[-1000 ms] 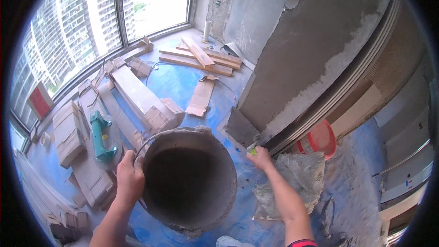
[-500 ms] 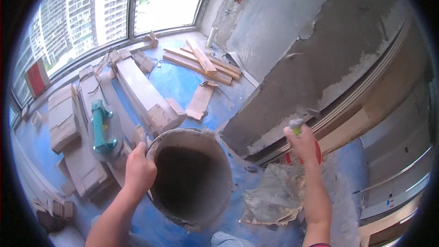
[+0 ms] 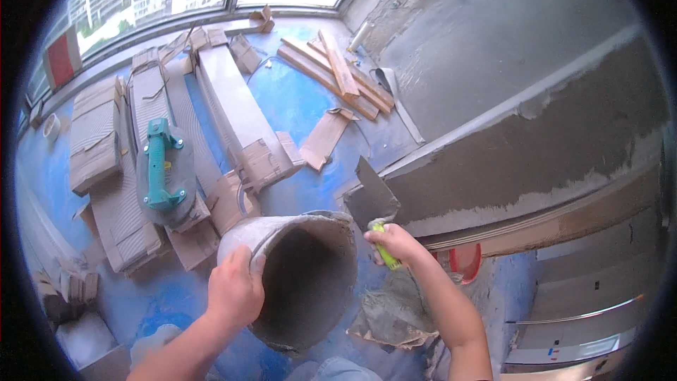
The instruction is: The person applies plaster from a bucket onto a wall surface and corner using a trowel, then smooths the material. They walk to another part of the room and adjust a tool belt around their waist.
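Note:
My left hand [image 3: 236,286] is closed on the rim of a mortar-crusted bucket [image 3: 233,236], which tilts with its mouth toward me. Dark grey shows inside the bucket; how much mortar it holds I cannot tell. In my right hand [image 3: 400,247] is a trowel [image 3: 371,194] with a yellow-green handle, fingers wrapped round it. Its grey, smeared blade points up and away, just right of the bucket's mouth and in front of the low end of a freshly plastered wall surface [image 3: 508,162].
A crumpled, mortar-stained sack [image 3: 391,314] lies right of the bucket, near a red container [image 3: 467,262]. Left are stacked cardboard-wrapped boxes [image 3: 95,137] with a teal-handled power tool [image 3: 161,169] on top. Wooden strips [image 3: 331,74] and cardboard [image 3: 326,140] lie on blue floor sheeting [image 3: 278,102].
My right hand has moved left from the wall to beside the bucket, and the trowel's blade now shows clearly. The bucket tilts more toward me, and my left hand sits lower on it. The view has shifted.

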`<state>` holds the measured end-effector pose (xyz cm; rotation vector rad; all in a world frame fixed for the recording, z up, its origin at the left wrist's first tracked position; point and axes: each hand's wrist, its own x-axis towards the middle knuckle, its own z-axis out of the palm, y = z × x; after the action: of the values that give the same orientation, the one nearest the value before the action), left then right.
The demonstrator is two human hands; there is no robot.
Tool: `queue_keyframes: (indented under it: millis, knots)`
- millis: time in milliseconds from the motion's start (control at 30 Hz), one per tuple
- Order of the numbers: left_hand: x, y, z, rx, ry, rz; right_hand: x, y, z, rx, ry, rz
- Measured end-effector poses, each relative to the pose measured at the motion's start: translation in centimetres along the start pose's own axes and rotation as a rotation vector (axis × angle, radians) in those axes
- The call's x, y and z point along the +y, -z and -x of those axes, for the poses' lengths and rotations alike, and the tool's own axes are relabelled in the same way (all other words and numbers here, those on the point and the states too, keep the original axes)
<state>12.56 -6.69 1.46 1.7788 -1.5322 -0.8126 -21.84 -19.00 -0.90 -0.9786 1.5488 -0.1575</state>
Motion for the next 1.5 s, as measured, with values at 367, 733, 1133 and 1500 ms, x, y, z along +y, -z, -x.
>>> queue_keyframes:
  millis: [367, 733, 1133, 1500]
  knots:
    - [-1.4, 3.4, 5.6, -0.122, 0.214, 0.120, -8.4, -1.5, -5.3, 0.384, -0.082, -0.159]
    - [-2.7, 4.5, 8.7, 0.017, 0.445, 0.164, -27.0, 0.9, 14.6, 0.485, -0.093, 0.426]
    - [-2.8, 1.3, 7.4, 0.181, 0.461, 0.255, -30.1, 2.7, 5.5, 0.037, -0.661, 1.433]
    - [-1.7, -0.4, 8.3, 0.413, 0.553, 0.190, -33.8, 8.0, -3.0, 0.113, -0.729, 1.272]
